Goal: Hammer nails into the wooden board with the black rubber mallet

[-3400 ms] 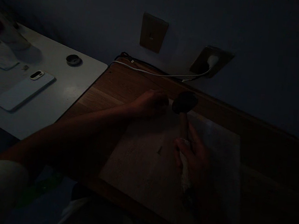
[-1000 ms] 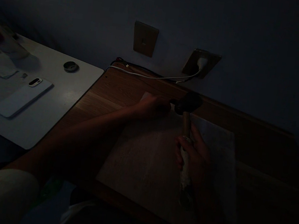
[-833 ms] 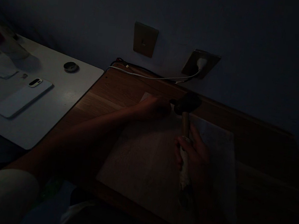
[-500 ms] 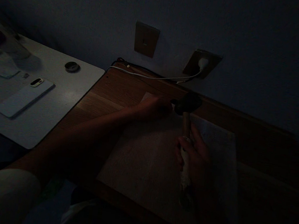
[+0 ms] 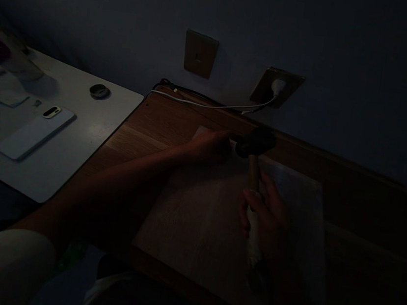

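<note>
The scene is very dark. My right hand (image 5: 267, 217) is wrapped round the wooden handle of a hammer (image 5: 254, 151). Its black head hangs just above the far part of a pale flat board (image 5: 198, 226) lying on the wooden desk (image 5: 147, 126). My left hand (image 5: 209, 146) rests on the board's far left corner, fingers pinched together right beside the hammer head. Whatever those fingers hold is too small and dark to make out.
A white table (image 5: 59, 144) adjoins the desk on the left, with a white phone (image 5: 35, 132), a small round dark object (image 5: 99, 91) and other items. A white cable (image 5: 209, 105) runs along the desk's back edge to a wall socket (image 5: 276, 87). A wall switch (image 5: 199, 54) sits beside it.
Almost nothing has moved. The hammer head stays beside my left fingers with only slight shifts. The view has drifted a little.
</note>
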`<move>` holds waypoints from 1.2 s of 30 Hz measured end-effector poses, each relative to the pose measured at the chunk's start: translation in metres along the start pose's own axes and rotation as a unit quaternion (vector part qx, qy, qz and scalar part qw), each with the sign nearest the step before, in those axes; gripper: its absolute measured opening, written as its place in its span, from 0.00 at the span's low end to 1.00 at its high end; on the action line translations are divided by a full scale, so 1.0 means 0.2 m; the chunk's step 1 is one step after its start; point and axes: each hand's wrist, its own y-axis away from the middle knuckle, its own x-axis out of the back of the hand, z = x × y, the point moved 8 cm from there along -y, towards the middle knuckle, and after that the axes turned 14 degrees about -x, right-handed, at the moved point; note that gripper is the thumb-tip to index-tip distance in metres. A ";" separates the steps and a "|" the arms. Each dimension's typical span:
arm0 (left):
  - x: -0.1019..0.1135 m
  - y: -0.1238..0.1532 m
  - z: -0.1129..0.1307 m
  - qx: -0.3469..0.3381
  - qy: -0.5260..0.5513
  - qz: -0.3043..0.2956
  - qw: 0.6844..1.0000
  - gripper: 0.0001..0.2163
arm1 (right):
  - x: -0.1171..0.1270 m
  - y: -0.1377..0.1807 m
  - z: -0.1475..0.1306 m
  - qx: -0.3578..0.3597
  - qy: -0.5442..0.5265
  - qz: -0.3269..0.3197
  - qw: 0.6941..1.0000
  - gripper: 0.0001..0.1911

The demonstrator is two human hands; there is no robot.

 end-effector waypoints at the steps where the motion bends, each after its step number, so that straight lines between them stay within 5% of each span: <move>1: 0.00 0.00 0.00 -0.001 -0.002 0.000 1.000 0.25 | 0.00 0.01 0.00 0.000 0.000 0.008 1.000 0.49; 10: 0.01 0.00 -0.03 0.026 -0.051 0.000 0.998 0.26 | -0.01 0.02 0.00 0.023 0.062 0.007 0.998 0.43; 36: 0.01 -0.01 -0.01 0.007 -0.045 0.004 0.999 0.22 | -0.03 0.02 0.01 0.050 0.082 0.033 0.995 0.46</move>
